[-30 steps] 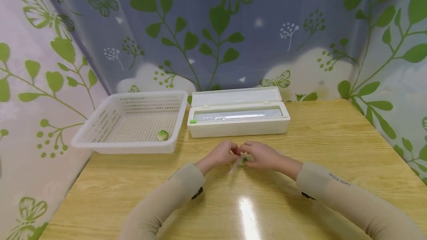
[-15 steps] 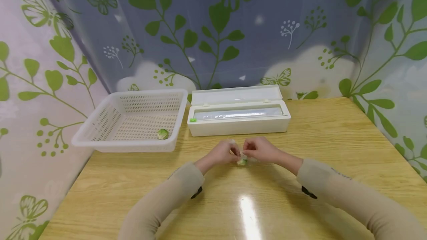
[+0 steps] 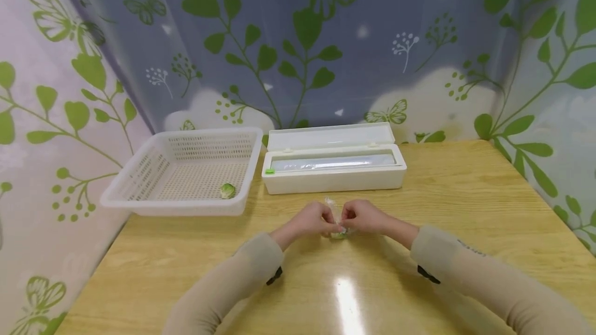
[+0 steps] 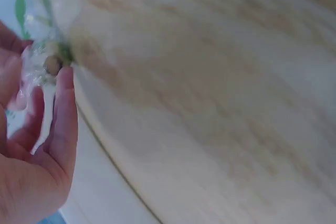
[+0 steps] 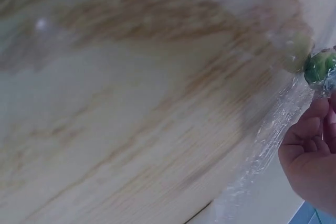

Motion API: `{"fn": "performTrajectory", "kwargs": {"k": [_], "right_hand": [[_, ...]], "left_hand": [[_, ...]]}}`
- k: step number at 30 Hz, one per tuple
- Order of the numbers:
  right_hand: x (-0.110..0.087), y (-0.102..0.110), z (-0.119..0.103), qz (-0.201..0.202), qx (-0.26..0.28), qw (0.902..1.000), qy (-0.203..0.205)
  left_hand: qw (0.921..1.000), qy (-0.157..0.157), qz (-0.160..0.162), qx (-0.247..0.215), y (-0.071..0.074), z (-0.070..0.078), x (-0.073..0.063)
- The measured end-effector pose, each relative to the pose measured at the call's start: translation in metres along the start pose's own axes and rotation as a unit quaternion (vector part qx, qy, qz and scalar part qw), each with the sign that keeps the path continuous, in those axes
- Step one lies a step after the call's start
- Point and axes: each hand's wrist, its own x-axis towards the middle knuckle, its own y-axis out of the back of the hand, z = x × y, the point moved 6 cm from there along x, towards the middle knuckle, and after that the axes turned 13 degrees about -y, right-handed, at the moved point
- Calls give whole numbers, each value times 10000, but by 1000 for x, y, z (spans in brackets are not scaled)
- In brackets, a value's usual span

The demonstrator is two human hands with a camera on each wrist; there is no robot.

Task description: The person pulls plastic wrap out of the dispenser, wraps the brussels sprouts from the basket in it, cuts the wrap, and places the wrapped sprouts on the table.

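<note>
A small green Brussels sprout (image 3: 339, 234) sits low between my two hands on the table, with clear plastic wrap (image 5: 262, 145) around it. In the left wrist view the sprout's cut stem end (image 4: 52, 65) shows through the film. My left hand (image 3: 316, 219) holds the wrapped sprout at its fingertips. From the other side, my right hand (image 3: 364, 216) pinches the film close against the sprout (image 5: 320, 67). A loose tuft of film (image 3: 330, 204) sticks up between the hands. Fingers partly hide the sprout in every view.
Behind the hands stands a white wrap dispenser box (image 3: 334, 182), its lid (image 3: 330, 136) raised, a film roll (image 3: 332, 162) inside and a green slider (image 3: 269, 171) at its left end. A white plastic basket (image 3: 181, 203) at left holds another Brussels sprout (image 3: 227, 191).
The hands parted slightly, then came together again over the sprout. The right hand shifted its hold on the film, and the sprout sits a little nearer the body. Basket and box stay put.
</note>
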Motion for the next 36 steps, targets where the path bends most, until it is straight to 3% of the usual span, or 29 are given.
{"fn": "performTrajectory", "kwargs": {"k": [6,9,13,16,21,29,36], "right_hand": [[1,-7,0,-294,-39,9995,-71],[1,-6,-3,-151,-363,9992,-52],[6,2,-7,343,-837,9958,-157],[10,6,-9,552,-994,9929,-337],[14,7,-12,603,-1254,9891,-489],[13,0,-11,731,-1357,9871,-425],[10,2,-12,353,-1042,9936,-242]], "left_hand": [[9984,530,-166,-64,-10,-6,-6],[9993,323,-166,89,-8,-2,-7],[9968,-64,260,747,5,4,-1],[9936,-332,500,954,13,6,6],[9914,-729,357,1024,13,9,13],[9878,-727,22,1376,11,9,14],[9883,-446,268,1434,16,10,16]]}}
